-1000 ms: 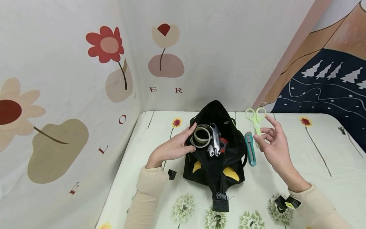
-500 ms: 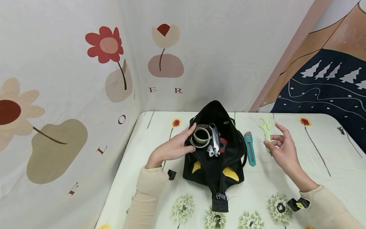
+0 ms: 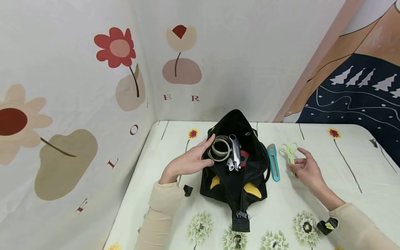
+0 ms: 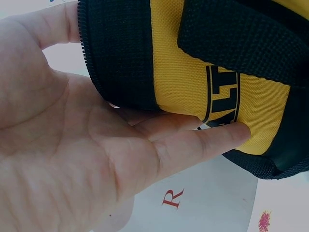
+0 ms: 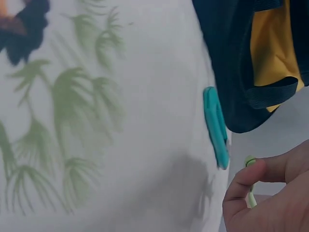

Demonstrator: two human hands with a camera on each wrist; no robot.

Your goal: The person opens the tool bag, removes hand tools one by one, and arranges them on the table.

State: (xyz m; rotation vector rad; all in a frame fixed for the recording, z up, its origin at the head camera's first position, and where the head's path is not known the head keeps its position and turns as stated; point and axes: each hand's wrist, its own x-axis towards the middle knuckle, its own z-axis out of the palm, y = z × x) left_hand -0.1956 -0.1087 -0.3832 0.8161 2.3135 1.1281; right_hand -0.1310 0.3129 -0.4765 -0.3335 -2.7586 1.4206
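Note:
A black tool bag with yellow patches stands unzipped on the table. My left hand holds its left rim, the thumb at the zipper edge; in the left wrist view, fingers lie along the bag's yellow outer side. Inside the bag are rolls of tape, a silver multi-tool and a red item. My right hand pinches light green scissors by the blade end, handles pointing away from me, low over the table. Just left of them lies a teal utility knife.
A flower-printed cloth covers the table. Printed fabric walls rise behind it and along the left. The bag's open flap with its zipper pull reaches toward me.
My right hand has carried the scissors rightward, away from the utility knife, then lowered them toward the table. The left hand and the bag have stayed in place.

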